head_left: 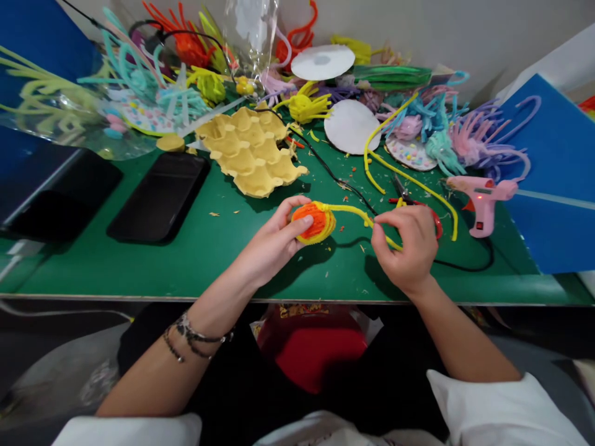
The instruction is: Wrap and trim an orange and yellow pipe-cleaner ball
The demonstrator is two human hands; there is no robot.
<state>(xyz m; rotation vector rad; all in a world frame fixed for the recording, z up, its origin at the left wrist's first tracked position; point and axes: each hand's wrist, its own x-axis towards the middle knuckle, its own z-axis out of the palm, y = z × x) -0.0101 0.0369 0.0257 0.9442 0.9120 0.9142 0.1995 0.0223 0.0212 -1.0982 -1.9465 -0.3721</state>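
My left hand (283, 238) is closed on a round orange and yellow pipe-cleaner piece (320, 228), with the thumb pressed against its orange face. From the top of that piece a yellow pipe cleaner (348, 209) runs to the right. My right hand (406, 244) pinches this strand between thumb and fingertips, and its loose end shows below the fingers. Scissors with red handles (437, 224) lie partly hidden behind my right hand. A longer yellow pipe cleaner (418, 181), bent over, rests on the green table just beyond.
A pink glue gun (483, 201) with a lit red light stands at the right by a blue board (558, 186). A yellow egg carton (251, 148) and two dark phones (158, 198) lie to the left. Bundled coloured pipe cleaners (307, 105) and white discs (352, 127) fill the back.
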